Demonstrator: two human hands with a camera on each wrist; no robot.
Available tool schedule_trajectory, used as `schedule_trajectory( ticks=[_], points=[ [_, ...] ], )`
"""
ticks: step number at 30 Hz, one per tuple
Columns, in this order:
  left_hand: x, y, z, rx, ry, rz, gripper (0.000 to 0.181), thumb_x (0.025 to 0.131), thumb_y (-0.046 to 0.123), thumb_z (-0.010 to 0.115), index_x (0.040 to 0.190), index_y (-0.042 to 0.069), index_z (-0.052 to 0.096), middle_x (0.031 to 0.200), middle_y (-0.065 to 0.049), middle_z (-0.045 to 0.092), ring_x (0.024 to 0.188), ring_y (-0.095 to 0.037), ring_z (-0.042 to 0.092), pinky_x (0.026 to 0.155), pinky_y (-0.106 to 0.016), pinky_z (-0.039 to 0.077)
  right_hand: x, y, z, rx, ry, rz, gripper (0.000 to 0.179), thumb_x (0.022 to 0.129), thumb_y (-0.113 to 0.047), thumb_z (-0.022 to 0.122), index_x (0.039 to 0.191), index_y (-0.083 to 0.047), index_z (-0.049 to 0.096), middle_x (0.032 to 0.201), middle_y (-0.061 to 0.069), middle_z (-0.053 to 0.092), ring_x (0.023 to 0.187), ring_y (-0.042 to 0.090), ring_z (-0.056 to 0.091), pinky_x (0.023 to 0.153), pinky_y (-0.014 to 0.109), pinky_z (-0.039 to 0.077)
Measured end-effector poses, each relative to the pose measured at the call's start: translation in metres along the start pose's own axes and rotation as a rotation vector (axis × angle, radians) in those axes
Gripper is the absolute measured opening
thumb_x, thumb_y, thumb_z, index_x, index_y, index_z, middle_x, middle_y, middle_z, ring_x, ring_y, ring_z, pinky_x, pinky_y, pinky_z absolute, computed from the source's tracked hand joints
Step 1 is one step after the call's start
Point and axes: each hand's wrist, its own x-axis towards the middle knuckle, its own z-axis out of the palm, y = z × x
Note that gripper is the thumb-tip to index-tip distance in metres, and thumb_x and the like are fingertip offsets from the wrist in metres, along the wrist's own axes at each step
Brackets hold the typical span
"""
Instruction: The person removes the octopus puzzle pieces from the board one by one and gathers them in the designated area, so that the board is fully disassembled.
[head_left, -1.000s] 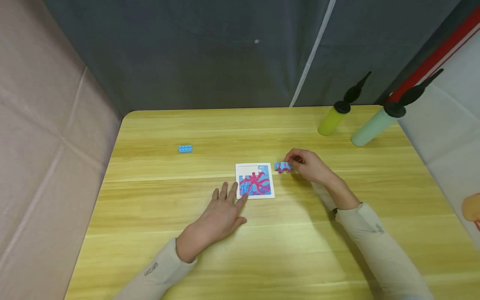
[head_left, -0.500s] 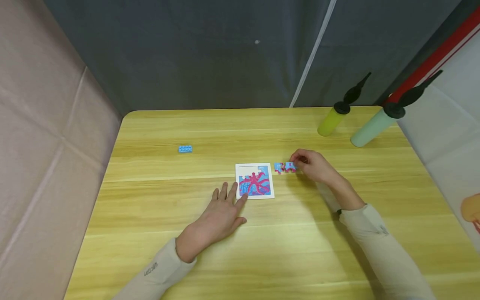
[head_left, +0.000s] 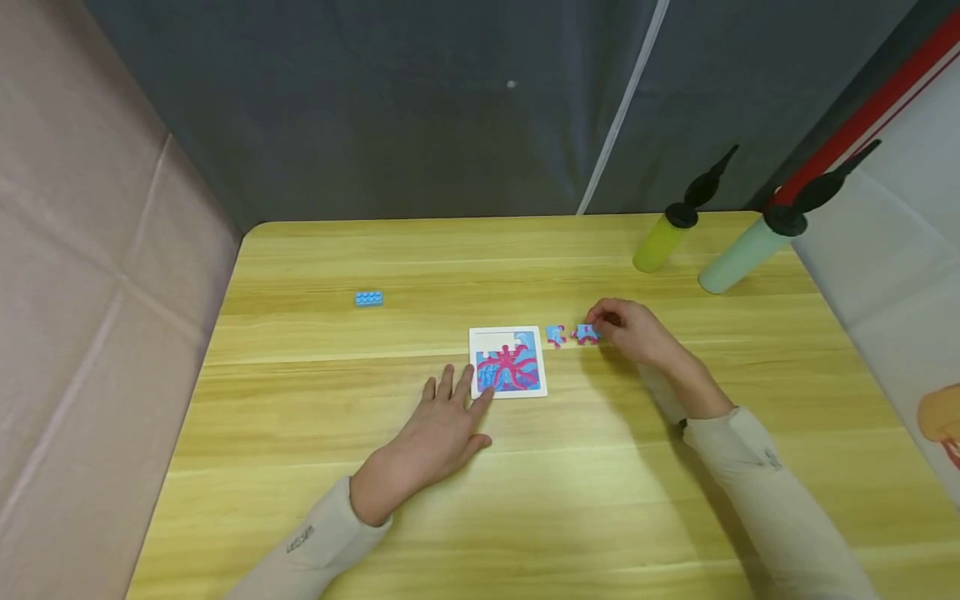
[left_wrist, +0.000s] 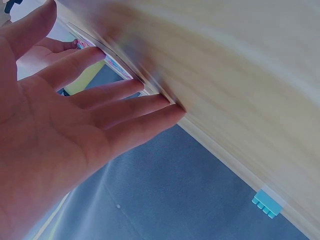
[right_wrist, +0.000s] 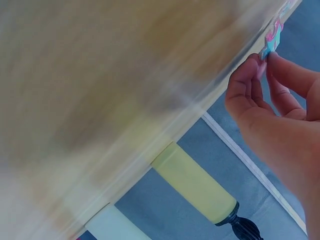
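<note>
A white-framed jigsaw puzzle [head_left: 512, 371] with a pink octopus on blue lies on the table, its upper left part bare white. My left hand [head_left: 435, 433] lies flat with fingers spread, fingertips touching the frame's left edge and lower left corner. Right of the frame, my right hand [head_left: 637, 337] pinches a blue and pink puzzle piece [head_left: 585, 334] between thumb and fingers, as the right wrist view also shows. Another puzzle piece [head_left: 556, 335] lies between that one and the frame, apart from both.
A light blue toy brick [head_left: 369, 298] sits at the back left of the table [head_left: 337, 400]. At the back right stand a yellow-green pump [head_left: 658, 243] and a mint-green pump [head_left: 744, 257], both with black tops. A dark curtain [head_left: 375, 108] hangs behind the table.
My right hand has moved slightly right with its puzzle piece, which has come away from the other piece, opening a gap between them. The left hand has stayed in place.
</note>
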Motion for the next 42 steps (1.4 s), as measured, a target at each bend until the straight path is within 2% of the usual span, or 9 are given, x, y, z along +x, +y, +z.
schedule_trajectory(
  ticks=[6, 21, 30, 36, 42],
  points=[
    [0.0, -0.001, 0.0, 0.0, 0.009, 0.007, 0.067, 0.101, 0.045, 0.063, 0.156, 0.012, 0.046, 0.164, -0.031, 0.031, 0.15, -0.058, 0.029, 0.118, -0.067, 0.033, 0.002, 0.002, -0.001, -0.016, -0.006, 0.014, 0.016, 0.105, -0.005, 0.053, 0.109, -0.002, 0.069, 0.1, 0.015, 0.069, 0.088, 0.024, 0.055, 0.077, 0.029, 0.047],
    [0.0, -0.001, -0.001, -0.009, 0.027, 0.022, 0.066, 0.101, 0.042, 0.065, 0.156, 0.011, 0.047, 0.163, -0.032, 0.031, 0.149, -0.059, 0.029, 0.118, -0.069, 0.032, 0.006, 0.003, 0.001, -0.047, -0.017, 0.029, 0.017, 0.106, -0.007, 0.053, 0.111, -0.002, 0.068, 0.109, 0.017, 0.07, 0.099, 0.028, 0.06, 0.089, 0.041, 0.05],
    [0.0, -0.001, -0.003, -0.011, 0.018, 0.023, 0.066, 0.101, 0.042, 0.065, 0.155, 0.011, 0.047, 0.163, -0.032, 0.032, 0.149, -0.059, 0.029, 0.118, -0.069, 0.032, 0.005, 0.005, -0.001, -0.046, -0.009, 0.027, 0.016, 0.106, -0.007, 0.054, 0.111, -0.002, 0.069, 0.11, 0.018, 0.07, 0.102, 0.03, 0.061, 0.091, 0.043, 0.049],
    [0.001, 0.0, -0.004, -0.016, 0.012, 0.023, 0.066, 0.101, 0.043, 0.065, 0.156, 0.011, 0.047, 0.163, -0.032, 0.031, 0.149, -0.059, 0.029, 0.119, -0.069, 0.031, 0.002, -0.002, 0.001, -0.036, 0.022, 0.009, 0.016, 0.105, -0.01, 0.057, 0.112, -0.004, 0.069, 0.111, 0.015, 0.071, 0.097, 0.028, 0.062, 0.086, 0.038, 0.051],
    [-0.001, 0.0, -0.004, -0.026, 0.023, 0.022, 0.065, 0.101, 0.042, 0.065, 0.155, 0.01, 0.048, 0.162, -0.033, 0.033, 0.148, -0.06, 0.03, 0.118, -0.069, 0.032, 0.002, -0.016, 0.011, -0.006, 0.005, -0.053, 0.018, 0.103, -0.006, 0.059, 0.116, -0.002, 0.07, 0.11, 0.015, 0.07, 0.097, 0.027, 0.062, 0.086, 0.039, 0.052]
  ],
)
